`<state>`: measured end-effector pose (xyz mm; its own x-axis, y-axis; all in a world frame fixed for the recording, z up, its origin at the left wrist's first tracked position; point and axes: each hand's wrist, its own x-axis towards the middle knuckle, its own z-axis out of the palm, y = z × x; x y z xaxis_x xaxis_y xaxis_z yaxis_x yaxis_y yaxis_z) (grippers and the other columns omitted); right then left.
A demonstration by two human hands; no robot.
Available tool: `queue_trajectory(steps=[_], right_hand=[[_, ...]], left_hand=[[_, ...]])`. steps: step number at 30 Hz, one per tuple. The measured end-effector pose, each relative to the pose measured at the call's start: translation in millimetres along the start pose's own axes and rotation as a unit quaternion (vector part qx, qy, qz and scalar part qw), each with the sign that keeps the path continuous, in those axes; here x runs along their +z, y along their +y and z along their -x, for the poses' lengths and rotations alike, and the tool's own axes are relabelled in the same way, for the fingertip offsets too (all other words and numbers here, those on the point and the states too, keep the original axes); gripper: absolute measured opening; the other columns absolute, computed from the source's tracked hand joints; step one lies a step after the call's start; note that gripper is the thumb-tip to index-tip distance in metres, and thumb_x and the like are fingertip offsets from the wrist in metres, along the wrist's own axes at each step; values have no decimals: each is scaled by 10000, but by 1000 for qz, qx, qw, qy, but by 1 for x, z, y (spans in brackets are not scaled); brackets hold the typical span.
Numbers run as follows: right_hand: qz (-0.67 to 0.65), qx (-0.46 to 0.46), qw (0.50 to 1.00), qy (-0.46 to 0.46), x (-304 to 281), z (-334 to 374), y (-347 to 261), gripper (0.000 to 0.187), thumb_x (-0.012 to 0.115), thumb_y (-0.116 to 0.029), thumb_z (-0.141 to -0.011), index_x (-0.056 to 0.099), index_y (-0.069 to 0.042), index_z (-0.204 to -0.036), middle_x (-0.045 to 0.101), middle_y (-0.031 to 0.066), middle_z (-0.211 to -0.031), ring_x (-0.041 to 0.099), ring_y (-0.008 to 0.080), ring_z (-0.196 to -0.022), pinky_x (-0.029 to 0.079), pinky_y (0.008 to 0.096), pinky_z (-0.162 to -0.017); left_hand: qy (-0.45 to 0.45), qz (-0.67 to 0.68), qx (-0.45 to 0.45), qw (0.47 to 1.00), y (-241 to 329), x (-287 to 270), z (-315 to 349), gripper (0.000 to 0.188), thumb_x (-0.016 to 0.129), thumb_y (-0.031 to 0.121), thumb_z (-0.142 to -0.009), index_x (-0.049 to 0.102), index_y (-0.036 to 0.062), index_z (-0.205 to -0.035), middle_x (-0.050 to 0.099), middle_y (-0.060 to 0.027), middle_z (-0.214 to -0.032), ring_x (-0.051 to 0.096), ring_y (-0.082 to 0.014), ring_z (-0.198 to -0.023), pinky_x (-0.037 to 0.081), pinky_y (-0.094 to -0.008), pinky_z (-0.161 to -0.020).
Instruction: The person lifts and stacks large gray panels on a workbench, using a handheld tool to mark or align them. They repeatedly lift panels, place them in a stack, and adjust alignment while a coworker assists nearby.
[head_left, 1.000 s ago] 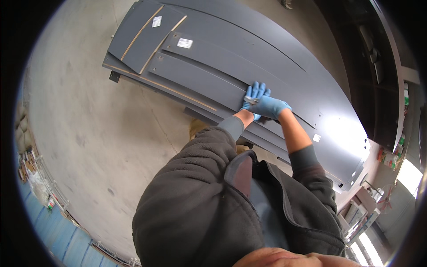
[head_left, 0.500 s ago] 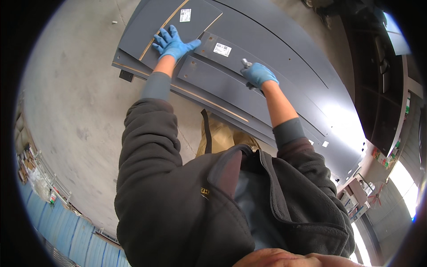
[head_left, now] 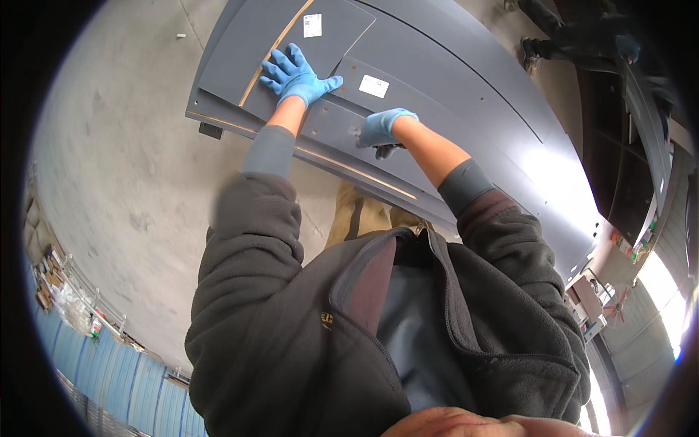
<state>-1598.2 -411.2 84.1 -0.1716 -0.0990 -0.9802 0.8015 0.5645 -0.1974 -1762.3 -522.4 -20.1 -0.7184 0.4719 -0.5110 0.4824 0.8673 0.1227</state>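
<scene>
Right hand (head_left: 384,128), shifted leftward, encloses blurred tool (head_left: 358,133); left hand (head_left: 298,79) splays on panel (head_left: 329,45).

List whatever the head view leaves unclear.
Head view: full shape of the hand tool, blurred and mostly covered by the right hand.
Head view: print on the white label, too small.
Head view: upper body of the co-worker, lost near the dark rim.

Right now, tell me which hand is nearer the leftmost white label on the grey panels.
Left: the left hand spreads just below the label; the right hand is farther, below and to its right.
</scene>
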Motion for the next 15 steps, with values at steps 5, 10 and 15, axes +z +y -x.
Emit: queue_trajectory(steps=[5, 10, 15], right_hand=[[55, -18, 998, 30, 13, -17, -3, 454, 527, -289, -1011, 711, -53, -1353, 812, 107, -1196, 807, 229, -983, 585, 426, -1005], [48, -27, 981, 186, 38, -31, -4, 368, 570, -262, -984, 812, -74, -1187, 805, 173, -1163, 792, 325, -1043, 604, 470, -937], [217, -122, 968, 43, 47, -25, 15, 343, 566, -249, -1009, 816, -67, -1157, 811, 157, -1141, 794, 327, -1049, 618, 454, -884]], left_hand=[[4, 3, 9, 1000, -3, 0, 0, 1561, 800, 865, -674, -74, 127, -1736, -157, -335, -1751, -216, -590, -1583, -72, -758, -1234], [-5, 2, -6, 1000, 0, -2, 0, 1559, 808, 857, -676, -74, 128, -1736, -138, -335, -1754, -205, -592, -1585, -68, -760, -1235], [5, -6, -9, 1000, 2, -4, 1, 1534, 809, 848, -685, -45, 134, -1740, -107, -340, -1755, -184, -588, -1593, -55, -752, -1242]])
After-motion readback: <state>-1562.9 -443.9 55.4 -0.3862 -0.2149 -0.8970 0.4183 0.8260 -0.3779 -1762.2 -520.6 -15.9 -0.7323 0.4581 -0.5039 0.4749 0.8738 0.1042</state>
